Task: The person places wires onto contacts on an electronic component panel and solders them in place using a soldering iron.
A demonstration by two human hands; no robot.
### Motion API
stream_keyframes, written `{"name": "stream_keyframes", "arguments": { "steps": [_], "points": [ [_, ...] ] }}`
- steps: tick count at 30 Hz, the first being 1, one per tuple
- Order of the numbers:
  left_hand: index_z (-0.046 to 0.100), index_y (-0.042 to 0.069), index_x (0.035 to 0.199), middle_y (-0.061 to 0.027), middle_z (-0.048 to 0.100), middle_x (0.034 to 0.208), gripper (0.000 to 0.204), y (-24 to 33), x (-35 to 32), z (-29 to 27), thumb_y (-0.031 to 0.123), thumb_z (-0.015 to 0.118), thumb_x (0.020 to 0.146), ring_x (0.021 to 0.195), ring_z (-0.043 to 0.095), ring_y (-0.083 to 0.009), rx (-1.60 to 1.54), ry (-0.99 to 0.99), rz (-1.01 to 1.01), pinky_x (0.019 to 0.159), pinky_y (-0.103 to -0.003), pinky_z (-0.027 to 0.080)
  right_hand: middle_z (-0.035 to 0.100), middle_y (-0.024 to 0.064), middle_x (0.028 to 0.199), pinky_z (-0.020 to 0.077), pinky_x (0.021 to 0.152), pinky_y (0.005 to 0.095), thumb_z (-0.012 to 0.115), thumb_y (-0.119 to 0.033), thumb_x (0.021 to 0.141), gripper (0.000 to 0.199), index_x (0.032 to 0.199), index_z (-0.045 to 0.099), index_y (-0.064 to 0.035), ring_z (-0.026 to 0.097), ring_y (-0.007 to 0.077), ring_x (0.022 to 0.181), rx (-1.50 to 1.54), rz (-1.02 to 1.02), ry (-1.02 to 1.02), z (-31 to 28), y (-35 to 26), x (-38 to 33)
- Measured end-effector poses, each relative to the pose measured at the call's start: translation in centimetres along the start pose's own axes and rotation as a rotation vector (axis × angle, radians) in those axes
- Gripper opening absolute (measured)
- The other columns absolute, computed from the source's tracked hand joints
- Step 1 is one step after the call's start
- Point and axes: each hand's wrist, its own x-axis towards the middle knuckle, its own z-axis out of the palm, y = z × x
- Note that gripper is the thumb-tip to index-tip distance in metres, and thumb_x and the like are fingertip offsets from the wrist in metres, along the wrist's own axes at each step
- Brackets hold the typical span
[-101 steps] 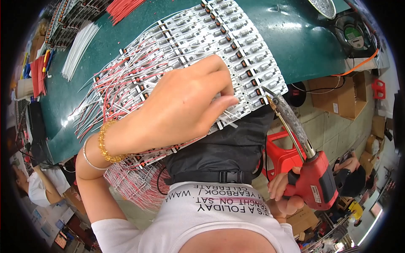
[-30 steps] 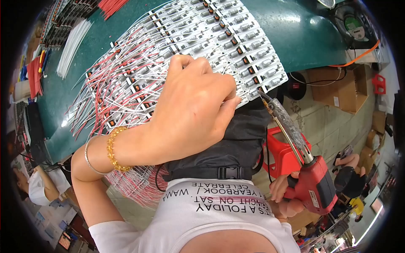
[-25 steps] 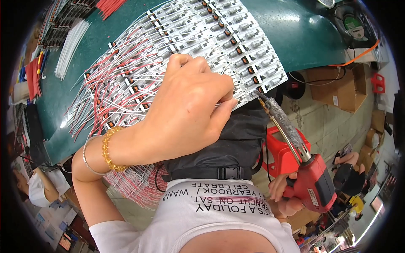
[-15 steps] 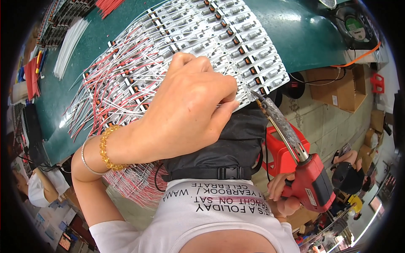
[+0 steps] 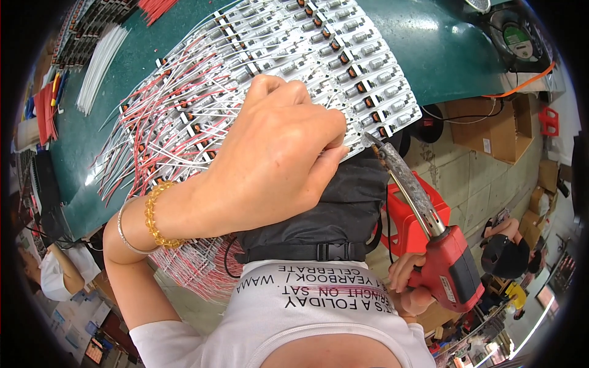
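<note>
My left hand (image 5: 276,153), closed in a pinch, rests low over the near edge of a white circuit board panel (image 5: 319,76). Whatever its thumb and fingers hold is hidden. The panel carries rows of small silver and black-and-orange parts. Red and white wires (image 5: 178,116) fan out from its left side, some running under my hand. At the right, my right hand (image 5: 410,285) grips the red and black handle of a soldering gun (image 5: 451,267). The gun's dark tip meets the panel's near edge, just right of my left fingertips, with a thin metal tube beside its barrel.
Bundled white wires (image 5: 101,70) and red wires (image 5: 158,9) lie on the green table (image 5: 442,43), near stacked boards (image 5: 92,27). A dark reel (image 5: 515,40) stands far right. Below are a red stool (image 5: 417,211) and a cardboard box (image 5: 491,129). Other people sit farther off.
The soldering gun's handle has shifted slightly left and down, its tip staying by the panel's near edge. My left hand has barely moved.
</note>
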Motion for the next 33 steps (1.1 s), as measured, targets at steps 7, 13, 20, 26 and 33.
{"name": "stream_keyframes", "arguments": {
  "steps": [7, 13, 20, 26, 33],
  "points": [
    [0.058, 0.007, 0.070, -0.0019, 0.051, 0.065, 0.012, 0.1, 0.1, -0.1, 0.004, 0.069, 0.072, 0.069, 0.046, -0.0204, 0.004, -0.020, -0.004, 0.073, -0.033, 0.034, 0.046, -0.0002, 0.051, 0.0413, 0.047, 0.0273, 0.057, -0.066, 0.075, 0.091, 0.128, 0.035, 0.0048, 0.046, 0.0141, 0.045, -0.007, -0.013, 0.005, 0.0, -0.2, 0.2],
    [0.059, 0.007, 0.071, -0.0027, 0.051, 0.064, 0.011, 0.2, 0.2, -0.3, 0.005, 0.070, 0.072, 0.069, 0.046, -0.0214, 0.033, 0.019, 0.007, 0.076, -0.034, 0.035, 0.046, -0.0003, 0.051, 0.0411, 0.047, 0.0274, 0.058, -0.067, 0.074, 0.092, 0.128, 0.036, 0.0045, 0.046, 0.0141, 0.045, -0.007, -0.014, 0.021, -0.1, -0.2, 0.8],
    [0.062, 0.004, 0.073, -0.0052, 0.057, 0.066, 0.011, -1.4, -4.6, -11.0, 0.006, 0.071, 0.068, 0.069, 0.051, -0.0232, 0.311, 0.094, -0.240, 0.075, -0.033, 0.040, 0.046, 0.0003, 0.052, 0.0418, 0.048, 0.0281, 0.058, -0.066, 0.075, 0.092, 0.127, 0.035, 0.0063, 0.047, 0.0145, 0.046, 0.067, -0.064, -0.087, -0.5, 0.4, 3.4],
    [0.065, -0.002, 0.081, -0.0048, 0.062, 0.066, 0.022, -15.4, -8.9, -17.9, 0.021, 0.067, 0.082, 0.059, 0.052, -0.0093, 0.269, 0.513, -0.579, 0.056, -0.025, 0.041, 0.041, 0.0008, 0.048, 0.0393, 0.040, 0.0231, 0.048, -0.053, 0.089, 0.074, 0.129, 0.029, 0.0069, 0.040, 0.0110, 0.040, 0.108, -0.158, -0.058, 1.0, 1.6, 6.4],
    [0.065, 0.003, 0.086, -0.0046, 0.062, 0.080, 0.015, -17.6, -7.3, -16.5, 0.016, 0.067, 0.080, 0.077, 0.057, -0.0167, 0.580, 0.536, -0.549, 0.073, -0.030, 0.042, 0.039, 0.0016, 0.047, 0.0390, 0.038, 0.0228, 0.046, -0.050, 0.092, 0.070, 0.129, 0.029, 0.0076, 0.039, 0.0111, 0.039, 0.046, -0.189, -0.009, 1.2, 1.1, 7.9]
  ]
}}
